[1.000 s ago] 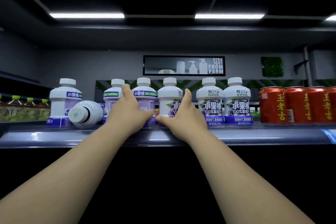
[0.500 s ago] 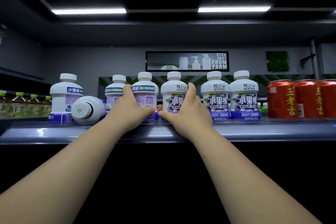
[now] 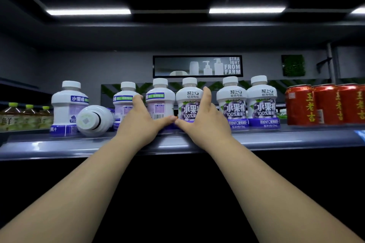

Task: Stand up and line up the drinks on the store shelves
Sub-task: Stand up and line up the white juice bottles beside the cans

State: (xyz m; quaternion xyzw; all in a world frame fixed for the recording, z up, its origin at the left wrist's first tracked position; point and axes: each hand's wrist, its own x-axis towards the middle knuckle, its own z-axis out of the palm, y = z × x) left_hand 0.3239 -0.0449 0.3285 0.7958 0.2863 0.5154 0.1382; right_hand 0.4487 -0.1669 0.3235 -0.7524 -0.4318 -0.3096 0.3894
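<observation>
White grape-juice bottles with purple labels stand in a row on the grey shelf (image 3: 276, 140). My left hand (image 3: 138, 124) grips one upright bottle (image 3: 160, 100), whose barcode side faces me. Right beside it, my right hand (image 3: 205, 126) grips the neighbouring bottle (image 3: 189, 96), whose grape label faces me. The thumbs of both hands meet low between the two bottles. Left of my hands, one bottle (image 3: 92, 120) lies on its side with its cap end toward me. Another bottle (image 3: 124, 102) stands behind it, partly hidden.
One upright juice bottle (image 3: 67, 108) stands at the row's left end and two more (image 3: 234, 104) (image 3: 263, 104) stand to the right of my hands. Red cans (image 3: 302, 104) fill the shelf's right end. Green-capped tea bottles (image 3: 11, 116) stand at far left.
The bottle in my left hand has turned, so its barcode now faces me. My thumbs have drawn together until they touch. The fallen bottle has not moved.
</observation>
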